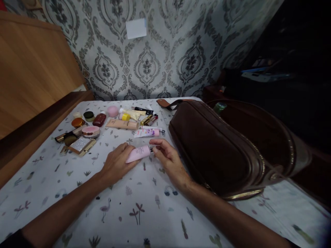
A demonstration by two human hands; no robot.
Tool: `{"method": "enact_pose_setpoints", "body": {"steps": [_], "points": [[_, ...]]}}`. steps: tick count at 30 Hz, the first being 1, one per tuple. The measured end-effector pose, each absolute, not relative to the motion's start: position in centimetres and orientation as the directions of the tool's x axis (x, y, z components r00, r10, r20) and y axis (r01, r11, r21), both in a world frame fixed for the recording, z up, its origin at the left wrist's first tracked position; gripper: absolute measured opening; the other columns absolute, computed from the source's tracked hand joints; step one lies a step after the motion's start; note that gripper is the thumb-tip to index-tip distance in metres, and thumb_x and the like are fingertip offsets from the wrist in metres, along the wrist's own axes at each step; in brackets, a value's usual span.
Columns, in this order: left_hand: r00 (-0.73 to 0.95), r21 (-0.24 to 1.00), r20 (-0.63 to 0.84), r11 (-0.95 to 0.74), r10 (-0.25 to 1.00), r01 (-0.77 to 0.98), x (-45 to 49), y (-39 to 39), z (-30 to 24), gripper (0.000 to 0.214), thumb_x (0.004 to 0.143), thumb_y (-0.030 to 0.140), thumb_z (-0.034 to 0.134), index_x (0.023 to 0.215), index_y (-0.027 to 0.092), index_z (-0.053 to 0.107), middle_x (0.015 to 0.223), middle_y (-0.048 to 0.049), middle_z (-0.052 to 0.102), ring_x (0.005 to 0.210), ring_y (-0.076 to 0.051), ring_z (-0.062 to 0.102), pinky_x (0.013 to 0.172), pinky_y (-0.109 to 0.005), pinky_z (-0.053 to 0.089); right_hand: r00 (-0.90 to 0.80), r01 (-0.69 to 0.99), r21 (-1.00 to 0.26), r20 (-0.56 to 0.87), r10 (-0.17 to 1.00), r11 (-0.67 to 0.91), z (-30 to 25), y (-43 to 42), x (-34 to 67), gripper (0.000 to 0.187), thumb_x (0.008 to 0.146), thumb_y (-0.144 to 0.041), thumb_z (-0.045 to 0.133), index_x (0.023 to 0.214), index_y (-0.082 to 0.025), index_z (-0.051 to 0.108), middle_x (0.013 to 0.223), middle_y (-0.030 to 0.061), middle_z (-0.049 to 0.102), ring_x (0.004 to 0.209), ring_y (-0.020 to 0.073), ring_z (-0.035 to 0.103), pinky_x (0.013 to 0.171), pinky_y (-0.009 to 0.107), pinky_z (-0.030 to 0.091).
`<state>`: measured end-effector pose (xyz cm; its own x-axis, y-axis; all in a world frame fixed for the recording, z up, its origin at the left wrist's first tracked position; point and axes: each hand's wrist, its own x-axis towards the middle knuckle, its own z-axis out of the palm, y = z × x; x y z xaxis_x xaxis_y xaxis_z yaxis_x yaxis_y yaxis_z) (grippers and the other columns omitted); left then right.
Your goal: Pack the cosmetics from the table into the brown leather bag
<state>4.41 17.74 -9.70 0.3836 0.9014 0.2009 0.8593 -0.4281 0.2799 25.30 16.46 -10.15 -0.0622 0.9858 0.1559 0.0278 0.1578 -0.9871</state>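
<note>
A pink tube [138,153] lies across the printed sheet [134,210] in front of me. My left hand [117,164] is curled over its lower end and grips it. My right hand [167,159] pinches the tube's cap end between thumb and fingertips. Both hands rest low on the sheet, just left of a large brown leather bag [219,151].
Several cosmetics lie in a row behind my hands: a second pink tube [147,132], a beige tube [122,124], a round pink compact [90,131], a glittery square case [81,145], small jars and lipsticks. A wooden headboard [33,69] stands at left; patterned wallpaper is behind.
</note>
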Motion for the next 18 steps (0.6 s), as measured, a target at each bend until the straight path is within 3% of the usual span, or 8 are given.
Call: {"method": "enact_pose_setpoints", "body": {"steps": [7, 14, 18], "points": [[0.378, 0.289, 0.195, -0.421, 0.905, 0.86, 4.41, 17.7, -9.63, 0.018, 0.09, 0.04, 0.064, 0.097, 0.024, 0.061, 0.093, 0.0002, 0.061, 0.09, -0.02, 0.062, 0.07, -0.03, 0.046, -0.068, 0.016, -0.986, 0.165, 0.984, 0.166, -10.09, 16.54, 25.42, 0.026, 0.089, -0.036, 0.057, 0.11, -0.023, 0.063, 0.104, 0.0058, 0.066, 0.091, 0.02, 0.059, 0.079, 0.034, 0.049], [0.415, 0.236, 0.23, -0.464, 0.88, 0.854, 4.61, 17.47, -9.55, 0.019, 0.091, 0.04, 0.064, 0.1, 0.023, 0.061, 0.094, -0.0006, 0.06, 0.09, -0.02, 0.062, 0.068, -0.03, 0.046, -0.023, 0.051, -0.992, 0.116, 0.993, 0.117, -10.32, 16.92, 25.2, 0.03, 0.088, -0.047, 0.057, 0.1, -0.021, 0.063, 0.079, 0.0016, 0.059, 0.063, 0.0146, 0.052, 0.057, 0.028, 0.045], [0.426, 0.235, 0.254, -0.483, 0.868, 0.844, 4.52, 17.46, -9.75, 0.019, 0.091, 0.04, 0.064, 0.1, 0.024, 0.061, 0.094, -0.0008, 0.06, 0.091, -0.02, 0.062, 0.07, -0.03, 0.046, -0.031, 0.104, -0.991, 0.085, 0.996, 0.088, -10.14, 16.92, 25.23, 0.043, 0.091, -0.06, 0.048, 0.093, -0.02, 0.063, 0.065, -0.0011, 0.054, 0.056, 0.0148, 0.051, 0.053, 0.028, 0.042]]}}
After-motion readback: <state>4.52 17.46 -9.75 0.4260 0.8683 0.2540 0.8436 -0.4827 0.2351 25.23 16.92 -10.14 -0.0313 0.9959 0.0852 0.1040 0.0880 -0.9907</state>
